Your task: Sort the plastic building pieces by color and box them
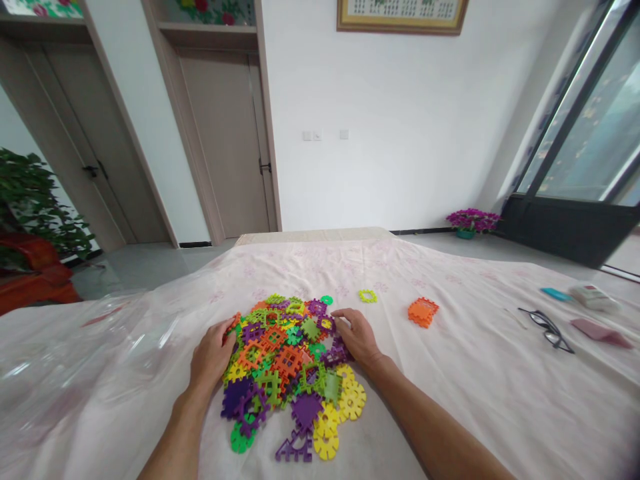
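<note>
A heap of interlocking plastic building pieces (pixel 287 360) in orange, green, purple and yellow lies on the cloth between my hands. At the heap's left edge, my left hand (pixel 211 355) is closed, fingers bent, with an orange piece (pixel 233 323) between thumb and fingers. My right hand (pixel 356 337) rests open against the right side, fingers reaching over purple pieces (pixel 336 353). Yellow round pieces (pixel 352 400) fan out at the front right of the heap. Near me lie a purple triangular piece (pixel 294 448) and a green round piece (pixel 242 437).
Beyond the heap sits a yellow-green square frame (pixel 368 296). An orange stack of pieces (pixel 423 311) lies to its right. Farther right are eyeglasses (pixel 549 329), a pink cloth (pixel 601 332) and a white packet (pixel 594 297). Clear plastic sheeting (pixel 107 353) covers the left side.
</note>
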Demonstrator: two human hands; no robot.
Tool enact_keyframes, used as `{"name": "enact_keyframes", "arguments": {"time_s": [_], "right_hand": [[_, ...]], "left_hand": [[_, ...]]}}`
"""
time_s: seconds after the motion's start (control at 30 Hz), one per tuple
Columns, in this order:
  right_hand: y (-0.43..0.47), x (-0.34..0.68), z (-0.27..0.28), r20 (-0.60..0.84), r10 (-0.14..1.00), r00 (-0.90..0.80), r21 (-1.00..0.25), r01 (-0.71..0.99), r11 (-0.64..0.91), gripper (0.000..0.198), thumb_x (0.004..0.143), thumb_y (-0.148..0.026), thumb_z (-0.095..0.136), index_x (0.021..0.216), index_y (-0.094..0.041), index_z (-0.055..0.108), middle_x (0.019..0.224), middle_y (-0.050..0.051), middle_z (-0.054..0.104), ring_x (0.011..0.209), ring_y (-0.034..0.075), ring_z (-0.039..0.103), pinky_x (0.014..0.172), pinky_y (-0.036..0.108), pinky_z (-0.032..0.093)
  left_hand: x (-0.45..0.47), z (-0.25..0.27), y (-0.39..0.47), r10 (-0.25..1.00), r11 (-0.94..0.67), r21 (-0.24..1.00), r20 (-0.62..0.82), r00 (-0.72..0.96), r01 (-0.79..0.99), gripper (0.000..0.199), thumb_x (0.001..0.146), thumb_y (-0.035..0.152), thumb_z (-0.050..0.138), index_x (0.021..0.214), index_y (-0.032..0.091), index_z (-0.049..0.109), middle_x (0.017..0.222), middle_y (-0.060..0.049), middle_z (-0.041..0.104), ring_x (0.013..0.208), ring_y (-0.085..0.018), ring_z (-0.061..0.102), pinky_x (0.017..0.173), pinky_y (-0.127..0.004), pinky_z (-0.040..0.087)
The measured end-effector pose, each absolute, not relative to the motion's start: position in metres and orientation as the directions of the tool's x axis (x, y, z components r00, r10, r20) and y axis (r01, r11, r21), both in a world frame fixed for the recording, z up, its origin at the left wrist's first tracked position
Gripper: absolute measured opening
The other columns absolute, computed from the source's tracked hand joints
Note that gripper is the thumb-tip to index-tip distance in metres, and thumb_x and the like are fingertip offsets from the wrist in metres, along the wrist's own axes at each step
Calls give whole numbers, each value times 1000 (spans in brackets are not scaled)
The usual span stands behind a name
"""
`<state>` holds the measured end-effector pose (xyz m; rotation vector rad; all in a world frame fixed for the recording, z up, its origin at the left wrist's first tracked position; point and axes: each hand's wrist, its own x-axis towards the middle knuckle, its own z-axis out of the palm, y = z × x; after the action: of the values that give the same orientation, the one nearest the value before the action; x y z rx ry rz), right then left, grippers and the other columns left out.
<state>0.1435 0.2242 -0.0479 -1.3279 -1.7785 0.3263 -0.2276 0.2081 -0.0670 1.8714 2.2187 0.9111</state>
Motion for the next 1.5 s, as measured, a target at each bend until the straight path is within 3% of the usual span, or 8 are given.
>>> {"name": "enact_keyframes", "arguments": {"time_s": [0.3,0.47,0.63,0.83,1.0,1.17,1.3,1.5], "right_hand": [[230,141,-46,370,895,-249,-468,782,411,35,88,-25,55,120,-23,68,118,7,70,114,27,57,101,39,40],[222,140,-41,452,857,-246,-587,642,493,41,80,-16,54,118,-22,68,108,5,72,105,24,61,98,37,44],[218,140,-44,452,849,-274,-717,455,529,30,87,-22,49,106,-23,73,103,5,73,98,21,65,93,35,48],[226,141,-44,452,851,-269,-659,542,522,30,97,-34,46,107,-23,72,103,7,72,99,23,64,93,38,48],[228,141,-46,475,798,-371,-580,550,601,38,99,-43,46,126,-24,65,126,9,67,119,27,58,105,44,41],[219,140,-41,402,776,-486,-673,418,610,40,100,-48,43,123,-26,68,120,6,70,111,25,63,101,40,47],[219,141,-42,437,859,-267,-759,404,511,43,99,-50,40,112,-23,72,110,7,73,104,24,65,97,40,49],[241,152,-57,347,933,94,-860,428,277,47,94,-53,41,110,-20,71,115,12,72,108,27,64,101,45,47]], "left_hand": [[-227,-66,210,923,66,529,290,-254,846,43,92,33,41,131,26,60,137,-3,60,126,-20,55,107,-33,41],[-225,-64,209,924,78,534,278,-261,842,43,92,31,41,130,27,60,137,-3,60,125,-22,55,105,-35,42],[-225,-63,209,925,75,541,277,-261,838,44,91,26,41,130,26,60,137,-4,59,127,-21,54,107,-35,40],[-223,-62,207,921,44,567,296,-253,822,45,88,21,40,127,28,61,136,-1,60,126,-19,55,107,-33,41],[-218,-57,203,909,-8,596,338,-242,803,46,81,14,42,118,29,65,133,2,63,121,-18,59,107,-31,42],[-216,-57,202,897,-64,625,378,-229,778,46,77,11,42,111,29,67,130,2,64,119,-19,59,105,-33,44],[-212,-56,200,867,-190,602,474,-155,776,42,80,13,41,107,26,69,128,0,66,122,-18,58,109,-33,41],[-176,-23,187,795,-133,410,588,-150,902,30,93,31,46,110,23,70,128,-5,67,127,-24,54,118,-44,29]]}}
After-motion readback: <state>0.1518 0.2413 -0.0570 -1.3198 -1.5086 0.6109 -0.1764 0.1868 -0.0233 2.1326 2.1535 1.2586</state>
